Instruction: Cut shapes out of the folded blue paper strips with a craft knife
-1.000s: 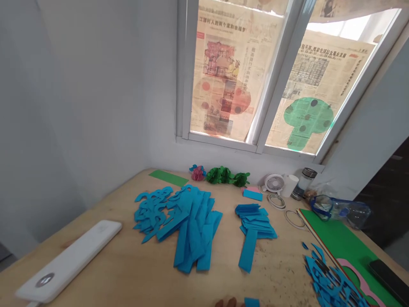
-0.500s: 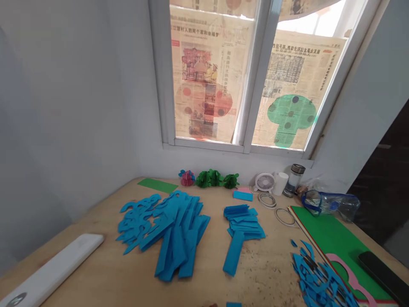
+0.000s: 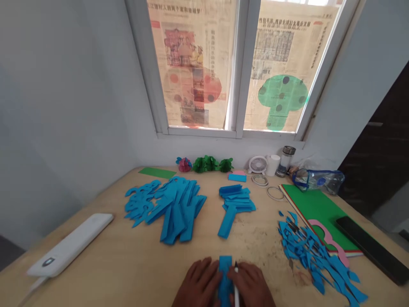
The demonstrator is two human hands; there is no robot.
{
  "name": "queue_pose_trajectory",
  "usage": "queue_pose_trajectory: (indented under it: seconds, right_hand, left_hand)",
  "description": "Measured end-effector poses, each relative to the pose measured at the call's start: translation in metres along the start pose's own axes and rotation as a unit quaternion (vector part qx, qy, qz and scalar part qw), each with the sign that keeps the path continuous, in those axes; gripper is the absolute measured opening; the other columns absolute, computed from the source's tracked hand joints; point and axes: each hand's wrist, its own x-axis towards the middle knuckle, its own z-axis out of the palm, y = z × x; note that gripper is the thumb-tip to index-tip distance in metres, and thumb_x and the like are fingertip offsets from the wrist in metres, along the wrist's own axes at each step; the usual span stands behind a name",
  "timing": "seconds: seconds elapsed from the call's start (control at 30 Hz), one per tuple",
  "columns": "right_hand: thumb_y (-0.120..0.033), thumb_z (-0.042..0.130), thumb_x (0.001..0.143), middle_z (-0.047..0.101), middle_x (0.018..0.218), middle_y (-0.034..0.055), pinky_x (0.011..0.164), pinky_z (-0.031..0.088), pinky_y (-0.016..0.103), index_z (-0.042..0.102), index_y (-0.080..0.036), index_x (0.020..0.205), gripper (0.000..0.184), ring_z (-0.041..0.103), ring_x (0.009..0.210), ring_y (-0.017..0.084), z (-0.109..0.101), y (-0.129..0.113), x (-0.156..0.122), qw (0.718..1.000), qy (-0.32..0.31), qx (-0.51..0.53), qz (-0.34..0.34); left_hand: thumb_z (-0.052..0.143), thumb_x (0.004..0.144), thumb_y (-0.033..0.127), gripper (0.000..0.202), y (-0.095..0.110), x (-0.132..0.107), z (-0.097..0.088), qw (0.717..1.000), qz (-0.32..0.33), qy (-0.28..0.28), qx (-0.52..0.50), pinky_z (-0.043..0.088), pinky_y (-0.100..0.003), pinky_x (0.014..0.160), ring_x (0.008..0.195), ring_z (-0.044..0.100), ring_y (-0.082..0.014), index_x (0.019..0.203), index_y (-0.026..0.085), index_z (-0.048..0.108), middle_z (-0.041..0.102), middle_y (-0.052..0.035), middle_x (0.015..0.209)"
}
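A blue strip lies near on the surface. The left hand touches its left edge, grip flat, fingers extended; the right hand's grip closes around 1 white pen.

The lower edge crops the hands, blue strip and pen

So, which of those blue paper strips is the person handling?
The narrow blue paper strip at the picture's bottom, between the left hand and the right hand holding a white pen; other blue strips lie farther back, untouched.
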Motion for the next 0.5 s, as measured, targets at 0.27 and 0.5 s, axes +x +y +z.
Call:
queue_pose_trajectory:
  seconds: [0.27, 0.5]
  right_hand:
    - [-0.015, 0.049, 0.09, 0.07, 0.116, 0.0107, 0.095, 0.047, 0.045, 0.059, -0.021, 0.128, 0.04, 0.061, 0.11, 0.027, -0.04, -0.019, 0.018, 0.981, -0.15, 0.068, 0.103]
    - [-0.015, 0.053, 0.088, 0.07, 0.118, 0.01, 0.098, 0.044, 0.048, 0.061, -0.021, 0.127, 0.039, 0.056, 0.115, 0.028, -0.04, -0.012, 0.017, 0.973, -0.193, 0.076, 0.102]
  left_hand:
    - [0.051, 0.091, 0.024, 0.032, 0.024, 0.023, -0.033, 0.97, -0.153, -0.099, -0.163, 0.051, -0.046, 0.099, 0.118, 0.06, -0.0282, 0.119, 0.019, 0.065, 0.068, -0.0097, 0.124]
    - [0.053, 0.094, 0.025, 0.024, 0.023, 0.023, -0.03, 0.956, -0.177, -0.104, -0.21, 0.049, -0.047, 0.1, 0.115, 0.06, -0.0277, 0.11, 0.017, 0.068, 0.07, -0.0119, 0.12]
